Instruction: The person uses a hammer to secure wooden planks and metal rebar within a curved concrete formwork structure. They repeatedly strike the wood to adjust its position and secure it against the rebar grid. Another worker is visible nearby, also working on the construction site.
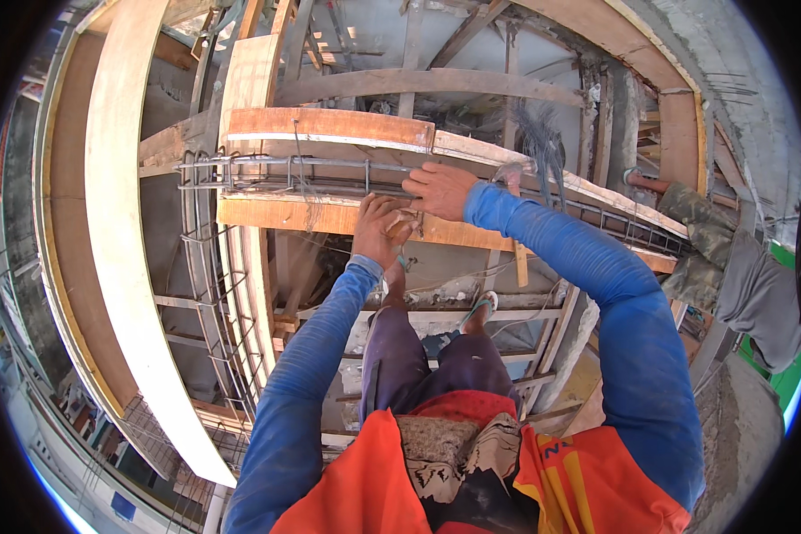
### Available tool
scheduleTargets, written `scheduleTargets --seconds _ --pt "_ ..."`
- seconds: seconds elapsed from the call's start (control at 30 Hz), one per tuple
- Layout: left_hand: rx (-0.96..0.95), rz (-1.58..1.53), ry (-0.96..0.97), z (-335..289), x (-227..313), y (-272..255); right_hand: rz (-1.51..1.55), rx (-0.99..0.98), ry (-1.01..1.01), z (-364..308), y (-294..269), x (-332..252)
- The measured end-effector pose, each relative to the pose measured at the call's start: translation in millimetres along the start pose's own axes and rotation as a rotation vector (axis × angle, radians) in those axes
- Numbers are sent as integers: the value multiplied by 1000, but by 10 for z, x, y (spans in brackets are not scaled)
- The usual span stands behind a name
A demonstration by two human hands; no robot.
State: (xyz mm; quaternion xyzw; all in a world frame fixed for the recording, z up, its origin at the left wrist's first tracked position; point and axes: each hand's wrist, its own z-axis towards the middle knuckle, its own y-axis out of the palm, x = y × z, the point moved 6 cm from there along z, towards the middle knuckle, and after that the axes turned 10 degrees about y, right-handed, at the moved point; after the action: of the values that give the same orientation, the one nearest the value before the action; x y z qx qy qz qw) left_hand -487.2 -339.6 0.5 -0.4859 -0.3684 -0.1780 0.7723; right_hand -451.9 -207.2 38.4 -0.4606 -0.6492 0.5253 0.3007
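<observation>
A narrow wooden beam form holds a steel rebar cage (329, 166) between its orange-brown far board (329, 125) and near board (285, 214). My left hand (383, 230) is at the near board's upper edge, its fingers curled over toward the bars. Just right of it, my right hand (440, 190) lies across the cage with fingers bent and close together. Whatever the fingertips hold, if anything, is hidden. Thin tie wire (311, 200) hangs over the form left of my hands. To the right, a bundle of dark wire (543, 147) rests on the form.
A wooden stick (520, 264) hangs down by the near board. Another rebar cage (209, 294) runs along the left, beside a long pale plank (120, 205). At right, a person in a grey shirt (761, 298) reaches toward the formwork. Below are open gaps between timbers, and my sandalled foot (482, 307).
</observation>
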Motion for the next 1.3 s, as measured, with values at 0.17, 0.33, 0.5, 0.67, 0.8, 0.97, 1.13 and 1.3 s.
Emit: scheduleTargets --seconds 0.17,0.33,0.5,0.67,0.8,0.97,1.13,1.3 --pt "-43 61 -67 -35 12 79 66 70 -36 7 365 -12" --pt "-3 23 -60 -23 27 69 112 86 52 -129 542 71" --pt "-85 117 -18 -1 157 1 -110 -122 74 -99 369 12" --pt "-128 132 -16 -47 101 26 67 -336 50 -20 396 99" --pt "-126 181 -14 -59 103 67 71 25 130 -208 289 111" --pt "-134 150 -25 -85 141 39 155 193 497 -531 421 38" --pt "-113 155 -49 -127 134 57 63 -75 201 -417 280 -19" --pt "-95 198 -56 -146 152 99 -88 58 -105 185 -191 55"
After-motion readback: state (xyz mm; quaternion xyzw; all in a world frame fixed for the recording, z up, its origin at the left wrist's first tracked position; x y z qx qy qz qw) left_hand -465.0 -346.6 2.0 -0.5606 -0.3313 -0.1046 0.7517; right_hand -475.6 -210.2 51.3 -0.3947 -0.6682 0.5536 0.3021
